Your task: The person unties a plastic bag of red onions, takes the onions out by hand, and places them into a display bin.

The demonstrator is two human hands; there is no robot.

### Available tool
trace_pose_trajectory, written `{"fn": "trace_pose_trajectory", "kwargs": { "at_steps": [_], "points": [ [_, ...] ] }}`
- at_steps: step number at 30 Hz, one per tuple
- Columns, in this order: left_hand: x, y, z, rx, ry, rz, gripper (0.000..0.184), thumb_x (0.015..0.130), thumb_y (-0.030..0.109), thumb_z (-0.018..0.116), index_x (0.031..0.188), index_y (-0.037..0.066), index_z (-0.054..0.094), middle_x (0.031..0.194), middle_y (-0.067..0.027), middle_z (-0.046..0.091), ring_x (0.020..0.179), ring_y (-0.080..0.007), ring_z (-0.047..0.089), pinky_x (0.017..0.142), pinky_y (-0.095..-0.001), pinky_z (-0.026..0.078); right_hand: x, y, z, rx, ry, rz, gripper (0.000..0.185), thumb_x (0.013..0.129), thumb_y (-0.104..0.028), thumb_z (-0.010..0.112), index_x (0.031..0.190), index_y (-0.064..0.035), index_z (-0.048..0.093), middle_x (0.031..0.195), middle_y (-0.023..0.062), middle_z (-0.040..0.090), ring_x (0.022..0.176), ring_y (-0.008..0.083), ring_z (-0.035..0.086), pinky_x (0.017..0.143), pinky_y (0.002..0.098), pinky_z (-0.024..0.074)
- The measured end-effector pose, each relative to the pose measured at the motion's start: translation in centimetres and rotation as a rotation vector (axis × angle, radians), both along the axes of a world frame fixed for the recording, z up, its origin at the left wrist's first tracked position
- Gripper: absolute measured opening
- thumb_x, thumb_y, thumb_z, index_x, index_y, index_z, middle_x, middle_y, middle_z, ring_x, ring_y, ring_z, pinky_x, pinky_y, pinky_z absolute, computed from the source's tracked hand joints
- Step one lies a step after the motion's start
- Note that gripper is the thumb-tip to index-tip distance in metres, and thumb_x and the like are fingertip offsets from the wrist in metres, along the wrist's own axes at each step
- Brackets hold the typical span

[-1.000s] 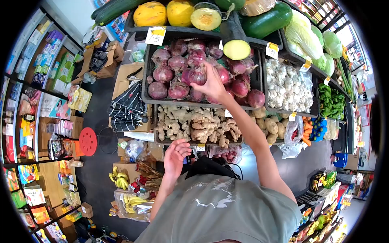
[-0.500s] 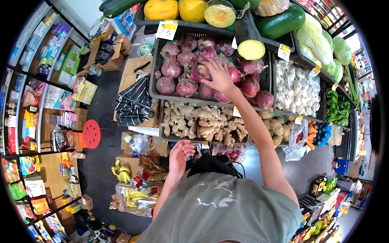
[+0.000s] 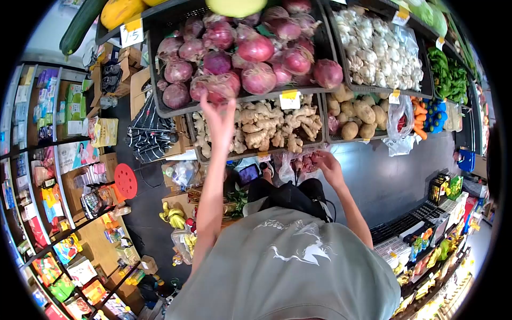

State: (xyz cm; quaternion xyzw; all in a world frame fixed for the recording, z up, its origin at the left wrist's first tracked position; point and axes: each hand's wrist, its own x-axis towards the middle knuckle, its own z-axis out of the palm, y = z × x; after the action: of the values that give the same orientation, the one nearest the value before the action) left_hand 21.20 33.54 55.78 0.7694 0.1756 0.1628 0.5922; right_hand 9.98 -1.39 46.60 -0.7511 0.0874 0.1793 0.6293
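Left of upper centre, our left hand (image 3: 220, 120) is cupping a purple-red, round, papery-skinned onion (image 3: 216, 88) by the black plastic tray (image 3: 178, 111)'s front rim, grip unclear. It is looking firm, weighty, slippery-skinned, best taken around its middle. Right of centre, our right hand (image 3: 330, 167) is curling beside a clear plastic bag (image 3: 288, 172), hold unclear. Unlike earlier, our left, not right, is reaching in.

Garlic (image 3: 376, 50) right of onions (image 3: 255, 49)
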Motion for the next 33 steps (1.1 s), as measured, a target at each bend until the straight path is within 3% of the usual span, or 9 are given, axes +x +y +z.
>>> {"fn": "trace_pose_trajectory", "kwargs": {
  "at_steps": [3,14,17,19,21,25,27,29,33],
  "points": [
    [4.7,0.0,-0.3,0.473,-0.035,0.173,0.094,0.069,0.043,0.078,0.134,0.0,0.025,0.127,-0.028,0.04,0.113,-0.0376,0.044,0.094,-0.0419,0.039,-3.0,-4.0,-0.4,-0.101,-0.005,-0.056,0.025,0.091,-0.011,0.057,0.112,0.0022,0.053,0.088,0.0073,0.066,0.08,0.0125,0.062,0.07,0.0254,0.049],
    [5.7,-1.8,2.3,0.402,0.093,0.481,0.093,0.049,0.041,0.088,0.122,0.007,0.042,0.115,-0.0242,0.05,0.109,-0.0384,0.048,0.094,-0.0437,0.039,-16.2,-27.3,-20.4,-0.107,0.421,0.088,0.022,0.089,-0.014,0.056,0.107,0.0004,0.055,0.077,0.008,0.063,0.06,0.0149,0.058,0.052,0.0276,0.0467],
    [5.9,1.4,3.5,0.531,-0.008,0.439,0.094,0.049,0.041,0.087,0.125,0.009,0.041,0.117,-0.0243,0.049,0.11,-0.0388,0.048,0.095,-0.0443,0.039,-19.7,-32.6,-15.7,0.019,0.678,-0.409,0.022,0.088,-0.016,0.056,0.105,-0.0021,0.056,0.074,0.0075,0.062,0.054,0.0137,0.057,0.043,0.0253,0.0414],
    [7.3,3.8,5.5,0.576,0.007,0.438,0.094,0.051,0.04,0.086,0.127,0.009,0.04,0.12,-0.0234,0.048,0.112,-0.0376,0.047,0.096,-0.0435,0.039,-21.8,-33.7,-12.5,-0.17,0.676,-0.829,0.021,0.086,-0.018,0.056,0.1,-0.0028,0.056,0.072,0.0049,0.061,0.049,0.0135,0.055,0.039,0.0239,0.0378],
    [10.2,7.6,6.0,0.538,-0.062,0.421,0.095,0.053,0.04,0.086,0.128,0.003,0.041,0.119,-0.0238,0.052,0.11,-0.0357,0.052,0.096,-0.04,0.039,-25.1,-34.6,-11.5,-0.164,0.637,-0.902,0.017,0.085,-0.021,0.056,0.088,-0.0039,0.057,0.07,0.0049,0.061,0.049,0.0138,0.055,0.04,0.0249,0.0396],
    [18.3,15.2,4.9,0.428,-0.25,0.426,0.092,0.05,0.039,0.087,0.121,-0.001,0.046,0.112,-0.0229,0.058,0.105,-0.0353,0.057,0.092,-0.0398,0.043,-29.0,-29.4,-7.5,-0.109,0.735,-0.7,0.011,0.082,-0.013,0.048,0.074,-0.0074,0.053,0.058,0.0034,0.052,0.042,0.015,0.049,0.033,0.0259,0.0335],
    [21.5,17.7,4.4,0.643,-0.124,0.438,0.074,0.051,0.026,0.089,0.109,-0.001,0.051,0.106,-0.0147,0.06,0.096,-0.0249,0.058,0.083,-0.0356,0.047,-28.8,-24.8,-6.3,-0.092,0.75,-0.496,0.012,0.082,-0.014,0.048,0.074,-0.007,0.054,0.058,0.004,0.053,0.044,0.0155,0.05,0.035,0.0266,0.0351],
    [20.5,15.5,7.5,0.61,0.011,0.354,0.063,0.055,0.025,0.086,0.103,0.001,0.053,0.093,-0.0128,0.064,0.087,-0.0256,0.061,0.076,-0.0358,0.049,-28.5,-20.7,-5.0,-0.161,0.749,-0.378,0.014,0.083,-0.015,0.049,0.074,-0.0066,0.055,0.059,0.0045,0.054,0.045,0.0161,0.051,0.037,0.0273,0.0366],
    [23.3,19.8,2.8,0.503,-0.383,0.23,0.033,0.07,0.024,0.077,0.095,0.007,0.061,0.079,-0.008,0.067,0.068,-0.0238,0.064,0.067,-0.033,0.05,-26.7,-15.6,-2.9,-0.24,0.7,-0.282,0.017,0.085,-0.017,0.05,0.075,-0.0059,0.057,0.06,0.0056,0.055,0.049,0.0172,0.053,0.041,0.0287,0.0397]
  ]
}}
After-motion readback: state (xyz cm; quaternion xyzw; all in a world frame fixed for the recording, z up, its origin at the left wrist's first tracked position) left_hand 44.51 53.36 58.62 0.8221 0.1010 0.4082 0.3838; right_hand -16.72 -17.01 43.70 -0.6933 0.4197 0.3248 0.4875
